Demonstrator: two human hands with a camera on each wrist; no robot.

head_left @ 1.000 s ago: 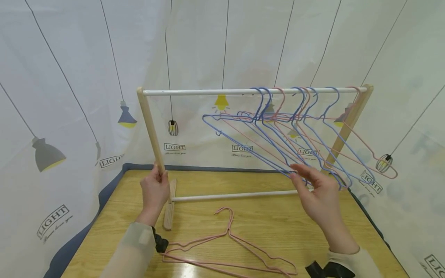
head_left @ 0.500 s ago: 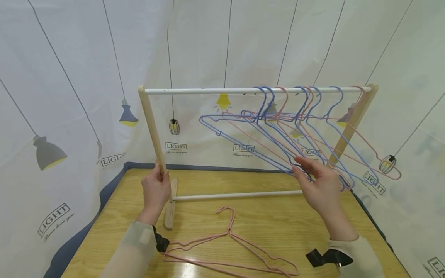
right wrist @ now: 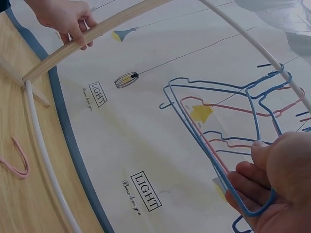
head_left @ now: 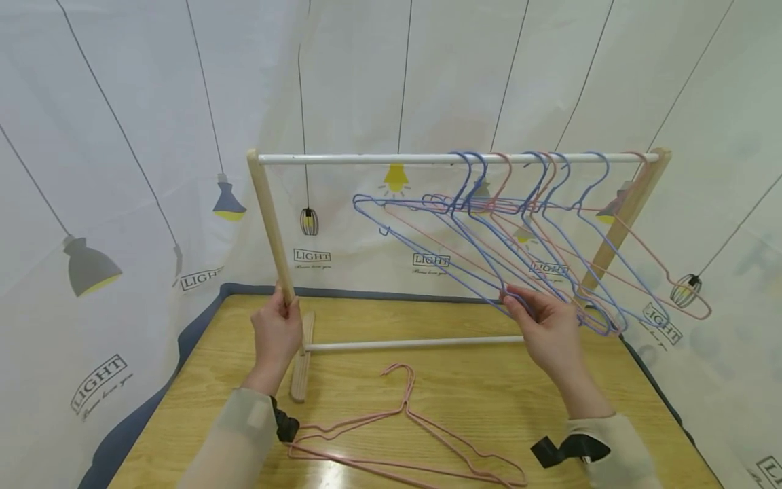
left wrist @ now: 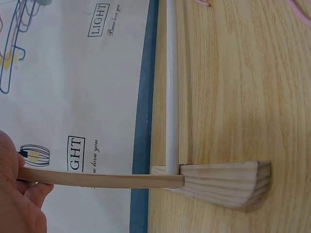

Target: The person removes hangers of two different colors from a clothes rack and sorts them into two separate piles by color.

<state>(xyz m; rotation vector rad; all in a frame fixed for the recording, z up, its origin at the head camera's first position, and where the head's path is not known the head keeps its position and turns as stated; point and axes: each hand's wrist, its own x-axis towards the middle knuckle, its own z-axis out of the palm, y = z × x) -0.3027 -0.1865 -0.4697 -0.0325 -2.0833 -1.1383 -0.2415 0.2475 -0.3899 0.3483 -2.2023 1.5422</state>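
Note:
My left hand (head_left: 275, 339) grips the left wooden upright (head_left: 269, 217) of a small clothes rack. In the left wrist view, fingers and thumb lie on both sides of that upright, above its wooden foot (left wrist: 223, 184). Several blue and pink wire clothes hangers hang from the white top rail (head_left: 354, 159), mostly towards its right. My right hand (head_left: 552, 339) holds the near end of a blue clothes hanger (right wrist: 250, 213), the thumb against its wire and the fingers curled beneath. How many wires it holds is hard to tell where they overlap.
Pink clothes hangers (head_left: 406, 405) lie flat on the wooden table (head_left: 208, 407) in front of the rack. A white lower rail (head_left: 415, 344) joins the rack's feet. Behind hangs a lamp-printed cloth (head_left: 342, 81) with a blue border along the table's back edge.
My right hand has moved slightly left, and its thumb and fingers have closed on the blue clothes hanger. The left hand keeps its grip on the upright. The view has shifted slightly.

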